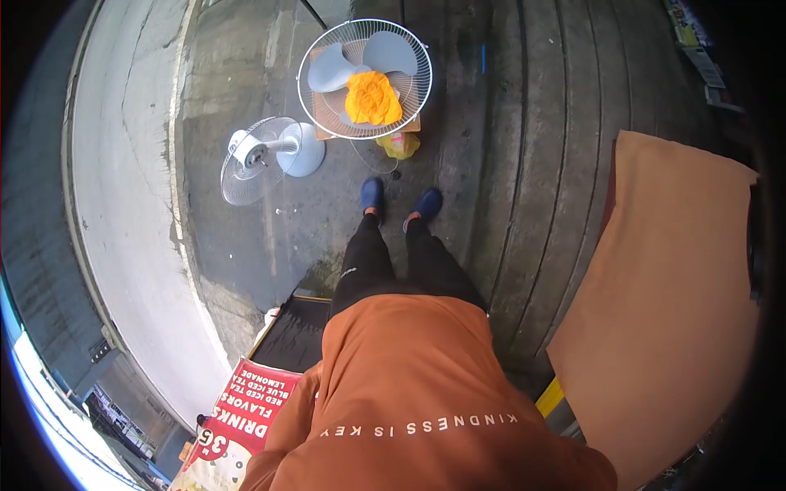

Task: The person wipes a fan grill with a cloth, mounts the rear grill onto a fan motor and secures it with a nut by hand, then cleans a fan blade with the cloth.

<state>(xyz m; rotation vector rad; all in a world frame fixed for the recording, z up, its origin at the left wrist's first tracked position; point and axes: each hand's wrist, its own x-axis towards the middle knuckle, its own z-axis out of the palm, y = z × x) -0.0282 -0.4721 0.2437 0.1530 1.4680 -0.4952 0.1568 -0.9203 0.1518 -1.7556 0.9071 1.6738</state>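
Note:
Neither of my hands shows; an orange-brown sleeve (286, 421) hangs at my left side, its hand out of sight. Ahead of my feet, a round white wire fan grille (425, 100) lies on a brown, flat-topped support (332, 129). Inside it are grey fan blades (390, 52) and a crumpled orange cloth (372, 98). Below the support's near edge is a yellow plastic bag (401, 146). To the left stands a white electric fan (301, 151) with its motor and rear grille attached and no blades on it.
My blue clogs (372, 194) are on wet-looking concrete (311, 213). A red drinks sign (254, 401) stands at lower left, beside a black surface (291, 335). At right is a large brown covered panel (663, 303). A pale roadway (135, 164) runs along the left.

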